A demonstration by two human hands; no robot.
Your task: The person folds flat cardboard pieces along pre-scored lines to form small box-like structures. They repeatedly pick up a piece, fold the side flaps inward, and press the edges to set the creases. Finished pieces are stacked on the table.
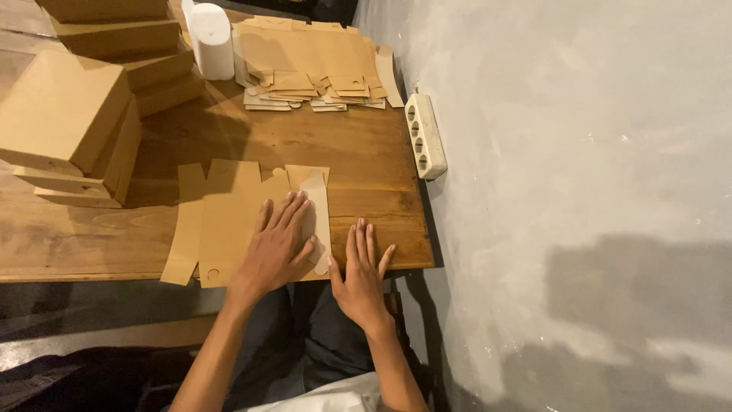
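A flat, unfolded brown kraft-cardboard box blank [229, 221], matte and smooth with notched tabs and rounded flaps, lies on the near edge of the warm, glossy wooden desk [366, 160], whose grain runs in long streaks. The left hand [276, 248] lies palm-down on the blank's right part, fingers spread and flat, pressing rather than gripping. At about 1 o'clock from that hand, one narrow flap of the blank is folded over and shows a paler face. The right hand [361, 278] rests at 3 o'clock of the left, open and flat, its thumb just beside the blank's lower right corner and its fingers on bare wood at the desk's edge; it holds nothing.

At 12 o'clock, at the far side of the desk, sits a fanned stack of flat brown cardboard blanks [313, 65]. Beside it at 11 o'clock stands a white cylindrical roll [211, 42], upright. At 10 o'clock, piles of assembled brown cardboard boxes [72, 122], square-edged and shallow, lean in tilted stacks. At 2 o'clock a cream plastic power strip [425, 136] with round sockets lies along the desk's right edge against the rough grey plastered wall [579, 152].
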